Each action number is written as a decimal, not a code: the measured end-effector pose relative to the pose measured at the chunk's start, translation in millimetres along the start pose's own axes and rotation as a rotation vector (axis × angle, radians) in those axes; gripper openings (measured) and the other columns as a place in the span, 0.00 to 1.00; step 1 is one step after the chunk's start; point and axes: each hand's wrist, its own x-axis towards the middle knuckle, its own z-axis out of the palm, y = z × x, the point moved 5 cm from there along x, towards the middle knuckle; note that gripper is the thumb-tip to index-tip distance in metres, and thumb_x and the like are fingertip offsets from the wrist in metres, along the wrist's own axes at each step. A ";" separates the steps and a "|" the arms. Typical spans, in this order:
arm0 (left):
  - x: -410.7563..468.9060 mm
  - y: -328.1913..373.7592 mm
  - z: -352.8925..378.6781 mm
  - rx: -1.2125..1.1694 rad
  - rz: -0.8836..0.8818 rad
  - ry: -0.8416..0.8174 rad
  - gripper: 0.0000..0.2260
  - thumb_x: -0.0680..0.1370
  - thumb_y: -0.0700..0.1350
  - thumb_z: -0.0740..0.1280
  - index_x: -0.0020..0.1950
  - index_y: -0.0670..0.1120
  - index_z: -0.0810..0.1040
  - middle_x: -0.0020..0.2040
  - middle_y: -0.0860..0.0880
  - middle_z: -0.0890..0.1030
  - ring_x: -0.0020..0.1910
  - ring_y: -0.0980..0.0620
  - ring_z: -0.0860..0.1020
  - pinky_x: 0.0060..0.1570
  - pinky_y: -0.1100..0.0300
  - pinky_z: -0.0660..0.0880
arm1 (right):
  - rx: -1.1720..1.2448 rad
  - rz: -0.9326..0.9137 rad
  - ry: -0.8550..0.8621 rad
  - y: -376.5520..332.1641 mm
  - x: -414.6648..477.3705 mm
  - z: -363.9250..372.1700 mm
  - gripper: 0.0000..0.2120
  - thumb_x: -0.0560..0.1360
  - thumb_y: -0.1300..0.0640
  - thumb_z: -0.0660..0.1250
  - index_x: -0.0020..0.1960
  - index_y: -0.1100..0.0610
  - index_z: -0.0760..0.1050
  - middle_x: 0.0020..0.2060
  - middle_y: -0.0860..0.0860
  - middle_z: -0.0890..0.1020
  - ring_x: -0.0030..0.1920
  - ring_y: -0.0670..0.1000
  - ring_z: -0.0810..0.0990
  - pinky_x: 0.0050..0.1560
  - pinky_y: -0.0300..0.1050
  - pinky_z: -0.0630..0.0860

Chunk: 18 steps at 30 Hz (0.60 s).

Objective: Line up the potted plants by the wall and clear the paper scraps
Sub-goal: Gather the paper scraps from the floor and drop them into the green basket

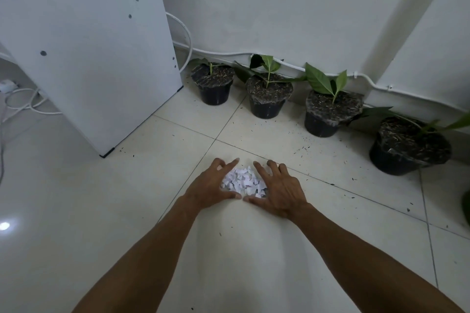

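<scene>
Nearest, both forearms reach forward over the tiled floor (106,211), and the left hand (211,188) and right hand (278,191) lie flat-ish on it, palms turned inward toward each other. Each hand is spread wide, fingers apart and gripping nothing; the thumbs nearly meet at the near edge, while the fingertips stand apart at the far edge, so the two hands form a cup that is closed toward the person and open toward the wall.

Between them sits the pile of paper scraps (243,181), a small white heap pressed against both palms. It lies squarely in the middle, equally near to either hand, with its longer run pointing away from the person. By my judgement the next move turns on that: the hands must close inward and under from both sides at once, since the open far gap is where scraps could slip out.

Farther off, four potted plants (269,96) stand in a row along the wall (279,7), already lined up, with dark soil crumbs scattered on the tiles before them. A white cabinet (89,45) stands at the left.
</scene>
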 end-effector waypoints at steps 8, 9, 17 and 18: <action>9.2 -0.9 3.6 0.409 0.229 0.122 0.32 0.75 0.73 0.54 0.76 0.62 0.62 0.66 0.51 0.71 0.57 0.52 0.76 0.42 0.54 0.82 | -0.070 -0.187 0.141 -2.8 18.7 7.5 0.33 0.73 0.27 0.53 0.69 0.47 0.67 0.57 0.53 0.78 0.51 0.54 0.76 0.33 0.45 0.79; 8.4 1.1 3.2 0.418 0.256 0.173 0.30 0.76 0.72 0.54 0.75 0.60 0.65 0.64 0.51 0.73 0.55 0.52 0.76 0.38 0.56 0.81 | -0.067 -0.194 0.157 -2.7 18.6 6.5 0.30 0.74 0.29 0.54 0.65 0.48 0.70 0.55 0.52 0.78 0.49 0.53 0.76 0.32 0.44 0.77; 9.9 8.1 3.4 0.405 0.243 0.388 0.26 0.75 0.68 0.60 0.63 0.52 0.79 0.61 0.47 0.77 0.50 0.50 0.77 0.37 0.57 0.79 | 0.027 -0.143 0.255 3.7 13.9 -0.7 0.23 0.72 0.35 0.62 0.56 0.51 0.76 0.55 0.53 0.80 0.51 0.53 0.77 0.47 0.47 0.77; 11.5 9.5 2.9 0.413 0.233 0.399 0.27 0.74 0.67 0.60 0.63 0.51 0.79 0.64 0.46 0.76 0.54 0.48 0.77 0.43 0.55 0.78 | 0.045 -0.143 0.237 4.1 14.5 0.1 0.25 0.73 0.34 0.62 0.60 0.51 0.76 0.59 0.54 0.80 0.56 0.55 0.77 0.54 0.50 0.77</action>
